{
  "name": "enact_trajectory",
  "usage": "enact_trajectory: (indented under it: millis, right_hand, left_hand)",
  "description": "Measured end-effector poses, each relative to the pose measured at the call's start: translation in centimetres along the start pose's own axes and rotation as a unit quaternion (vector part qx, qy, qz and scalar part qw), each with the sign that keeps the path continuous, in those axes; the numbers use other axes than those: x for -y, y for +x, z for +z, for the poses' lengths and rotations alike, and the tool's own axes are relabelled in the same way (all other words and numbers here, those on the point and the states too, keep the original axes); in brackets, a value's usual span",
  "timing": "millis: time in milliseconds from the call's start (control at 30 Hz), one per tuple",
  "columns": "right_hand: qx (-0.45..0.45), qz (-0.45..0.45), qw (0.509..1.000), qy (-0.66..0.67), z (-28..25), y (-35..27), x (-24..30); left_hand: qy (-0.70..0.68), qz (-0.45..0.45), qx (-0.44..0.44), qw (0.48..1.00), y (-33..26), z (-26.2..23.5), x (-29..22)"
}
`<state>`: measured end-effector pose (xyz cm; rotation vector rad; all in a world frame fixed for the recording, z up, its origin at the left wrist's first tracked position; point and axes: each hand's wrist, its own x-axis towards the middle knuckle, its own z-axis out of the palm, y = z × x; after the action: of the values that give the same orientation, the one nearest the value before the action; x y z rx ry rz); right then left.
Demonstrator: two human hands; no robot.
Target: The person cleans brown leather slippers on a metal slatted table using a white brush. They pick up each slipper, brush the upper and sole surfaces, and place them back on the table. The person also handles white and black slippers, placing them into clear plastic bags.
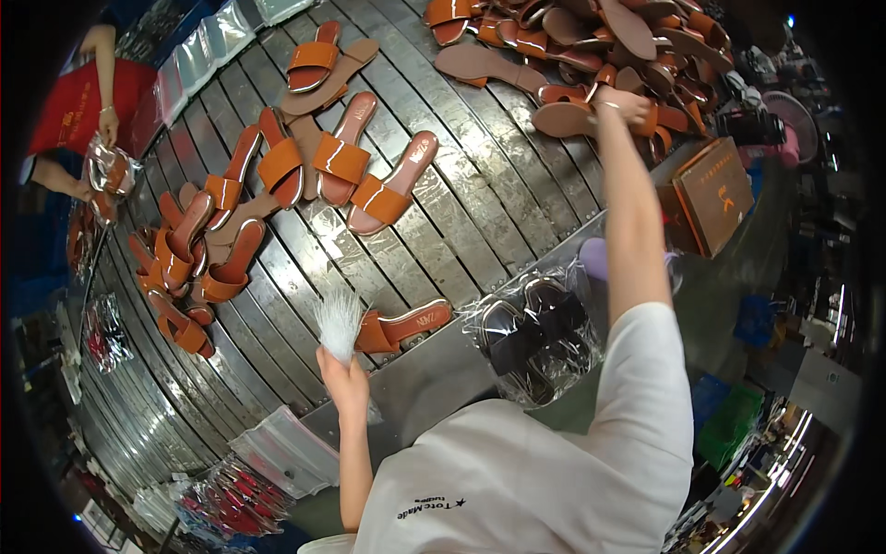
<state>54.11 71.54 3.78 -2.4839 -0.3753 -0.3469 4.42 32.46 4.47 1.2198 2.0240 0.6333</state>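
Sandals in orange and tan lie heaped (pixel 591 46) at the far right of the slatted metal surface (pixel 480 212). The right hand (pixel 623 102) reaches into that heap, fingers curled on one sole, so picking seems under way. The left hand (pixel 343 379) is clenched around a white bristly tuft (pixel 339 319), just beside a lone sandal (pixel 401 328). Lifting one shoe free of its neighbours likely calls for a firmer grip.

Slatted metal table (pixel 480 212) carries orange strap sandals (pixel 341 157) scattered mid-left, more clustered (pixel 194 268) at left edge. Bagged black sandals (pixel 535 337) near right on table rim. Brown box (pixel 715 194) right. Clear bags (pixel 198 55) far left. Another person in red apron (pixel 78 106) far left, holding bagged pair (pixel 111 175).
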Motion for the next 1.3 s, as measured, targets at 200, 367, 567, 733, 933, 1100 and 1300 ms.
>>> enact_trajectory:
  millis: [200,367,567,733,933,1100,1300]
  right_hand:
    - [0.308,-0.07,0.908,-0.275,4.3,8.1,-5.1]
    - [0.214,0.117,0.962,0.122,5.2,3.5,-4.6]
    - [0.123,-0.161,0.932,0.302,-5.5,-14.6,-4.0]
    - [0.599,-0.142,0.689,0.383,-19.0,-33.7,-7.4]
    - [0.601,-0.324,0.672,0.287,-21.6,-41.8,-9.6]
    - [0.81,-0.034,0.492,0.318,-24.5,-41.7,-6.8]
    - [0.78,-0.12,0.516,0.334,-22.8,-40.7,-5.4]
  left_hand:
    - [0.057,-0.039,0.025,0.997,3.2,5.3,3.8]
    - [0.118,-0.161,0.021,0.98,4.1,5.5,2.3]
    - [-0.041,-0.111,-0.034,0.992,3.1,2.9,4.5]
    - [-0.079,-0.01,-0.068,0.995,0.8,-2.5,2.8]
    - [-0.125,0.041,-0.065,0.989,0.0,-3.4,2.2]
    - [-0.077,0.078,-0.042,0.993,0.0,-3.1,2.6]
    - [-0.05,0.084,-0.037,0.995,0.8,-3.4,2.4]
